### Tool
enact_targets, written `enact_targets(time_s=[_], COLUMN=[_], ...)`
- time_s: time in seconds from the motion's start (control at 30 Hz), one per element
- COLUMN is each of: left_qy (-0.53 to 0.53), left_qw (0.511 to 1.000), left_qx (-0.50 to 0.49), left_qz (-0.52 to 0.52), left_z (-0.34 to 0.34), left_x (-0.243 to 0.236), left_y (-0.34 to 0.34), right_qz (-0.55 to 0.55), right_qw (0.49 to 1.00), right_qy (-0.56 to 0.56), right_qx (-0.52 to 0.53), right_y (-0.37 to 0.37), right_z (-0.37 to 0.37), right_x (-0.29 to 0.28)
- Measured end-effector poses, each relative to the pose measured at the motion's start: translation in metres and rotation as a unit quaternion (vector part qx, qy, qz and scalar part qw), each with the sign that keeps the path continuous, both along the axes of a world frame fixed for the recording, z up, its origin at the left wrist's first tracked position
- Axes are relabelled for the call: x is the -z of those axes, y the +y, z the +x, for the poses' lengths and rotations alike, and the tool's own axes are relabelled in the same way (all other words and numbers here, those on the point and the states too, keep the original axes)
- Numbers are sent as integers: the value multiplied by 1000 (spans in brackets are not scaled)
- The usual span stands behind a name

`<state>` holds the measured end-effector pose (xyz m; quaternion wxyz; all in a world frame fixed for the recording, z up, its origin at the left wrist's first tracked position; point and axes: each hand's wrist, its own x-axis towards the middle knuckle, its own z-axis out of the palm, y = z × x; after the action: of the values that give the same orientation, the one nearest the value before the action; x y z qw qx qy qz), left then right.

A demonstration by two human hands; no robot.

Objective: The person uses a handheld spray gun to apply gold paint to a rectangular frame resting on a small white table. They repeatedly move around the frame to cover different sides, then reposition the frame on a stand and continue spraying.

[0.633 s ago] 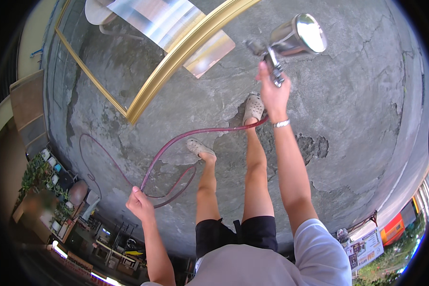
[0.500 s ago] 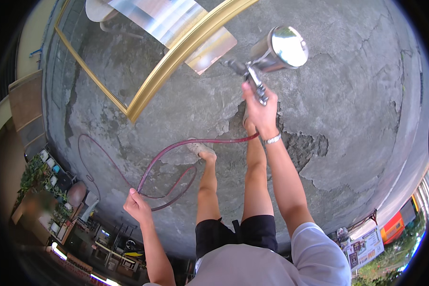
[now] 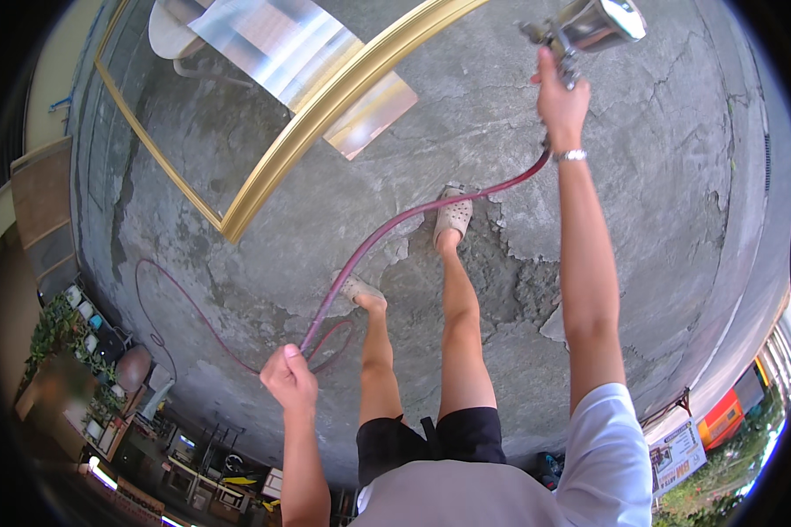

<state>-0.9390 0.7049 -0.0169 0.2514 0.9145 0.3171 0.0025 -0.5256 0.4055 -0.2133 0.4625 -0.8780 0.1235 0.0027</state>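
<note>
A spray gun with a shiny metal cup (image 3: 599,25) is in my right hand (image 3: 563,105), held out at the upper right. My fingers wrap its handle, and the cup leans to the right. From beneath that hand a dark red air hose (image 3: 395,220) runs down to my left hand (image 3: 289,378), which is closed around it at the lower left. Beyond my left hand the hose loops over the floor. Left of the spray gun, apart from it, is a large gold picture frame (image 3: 325,101), its near corner pointing toward me.
Inside and under the frame lie a striped sheet (image 3: 277,48) and a white round-ended stool or chair (image 3: 174,31). The concrete floor (image 3: 677,220) is cracked, with a broken patch by my right foot. Potted plants (image 3: 57,334) line the left; a printed sign (image 3: 677,455) stands lower right.
My right hand has carried the spray gun up and to the right, farther from me. The hose is stretched straighter, and my left hand has moved slightly right. My right foot has shifted.
</note>
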Motion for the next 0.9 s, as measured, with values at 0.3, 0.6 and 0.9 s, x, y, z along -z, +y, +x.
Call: enact_targets(time_s=[0.3,0.6,0.9], left_qy=[-46,-4,7], left_qw=[994,998,992], left_qx=[54,-61,-75], left_qz=[-78,19,101], left_z=[44,-39,-144], left_x=[32,9,-16], left_y=[-34,32,120], right_qz=[-80,42,150], right_qw=[981,998,986], right_qy=[-115,40,61], right_qx=[135,16,-24], right_y=[-47,52,153], right_z=[94,-68,-213], right_x=[0,-20,-29])
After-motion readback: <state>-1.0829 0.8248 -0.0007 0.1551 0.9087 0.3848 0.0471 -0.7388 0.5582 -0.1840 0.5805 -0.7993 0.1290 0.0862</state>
